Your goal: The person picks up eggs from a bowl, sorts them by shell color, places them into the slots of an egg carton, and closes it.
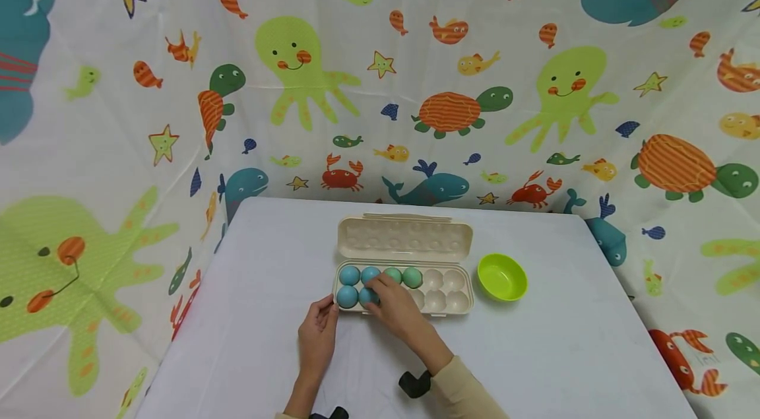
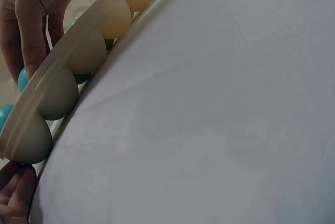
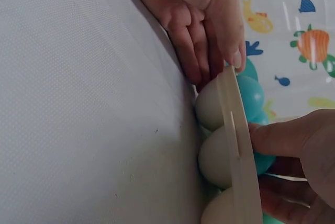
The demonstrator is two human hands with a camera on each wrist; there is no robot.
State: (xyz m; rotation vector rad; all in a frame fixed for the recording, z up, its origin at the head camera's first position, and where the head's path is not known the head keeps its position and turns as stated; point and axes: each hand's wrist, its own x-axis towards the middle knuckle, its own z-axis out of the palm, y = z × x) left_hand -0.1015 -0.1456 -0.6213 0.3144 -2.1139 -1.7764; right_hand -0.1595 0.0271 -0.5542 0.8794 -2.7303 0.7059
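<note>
A beige egg carton (image 1: 406, 308) lies open, its lid (image 1: 406, 239) folded back behind it. Blue eggs (image 1: 349, 275) fill the cups at its left end, and two green eggs (image 1: 412, 277) sit beside them in the back row. My left hand (image 1: 317, 335) holds the carton's left front corner, thumb on the rim (image 3: 238, 130) and fingers against the outside of the cup. With thumb and fingers, my right hand (image 1: 396, 308) pinches a blue egg (image 1: 367, 295) in the second front cup. That hand partly covers this egg and may hide other cups.
A lime green bowl (image 1: 502, 278) stands to the right of the carton. White cloth (image 1: 534, 353) covers the table. Behind and along the sides hangs a curtain (image 1: 368, 96) printed with sea animals.
</note>
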